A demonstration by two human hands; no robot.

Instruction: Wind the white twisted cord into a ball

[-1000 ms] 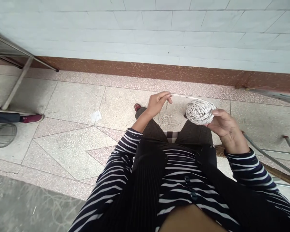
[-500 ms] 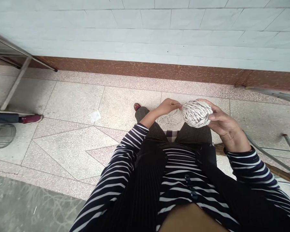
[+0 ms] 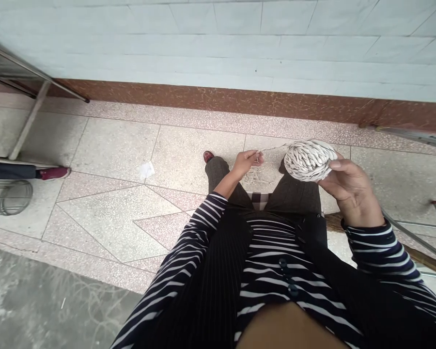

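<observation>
My right hand (image 3: 352,186) grips a ball of pale braided cord (image 3: 308,160), its thumb pressed on the right side and the fingers beneath. A thin strand (image 3: 274,148) runs from the upper left of the ball to my left hand (image 3: 249,161), which pinches its end between thumb and fingers. The two hands are apart, held above my knees. Below them, a tangle of loose pale strands (image 3: 256,177) lies on the floor between my legs.
A white scrap (image 3: 146,169) lies on the tiled floor to the left. A metal-framed table (image 3: 31,116) and another person's maroon shoe (image 3: 54,173) are further left, near a wire coil (image 3: 15,197). A broom (image 3: 334,222) and metal tubing (image 3: 421,237) are on the right.
My left hand has moved left, away from the ball, and a strand now stretches between them. The ball has moved slightly right and up in my right hand.
</observation>
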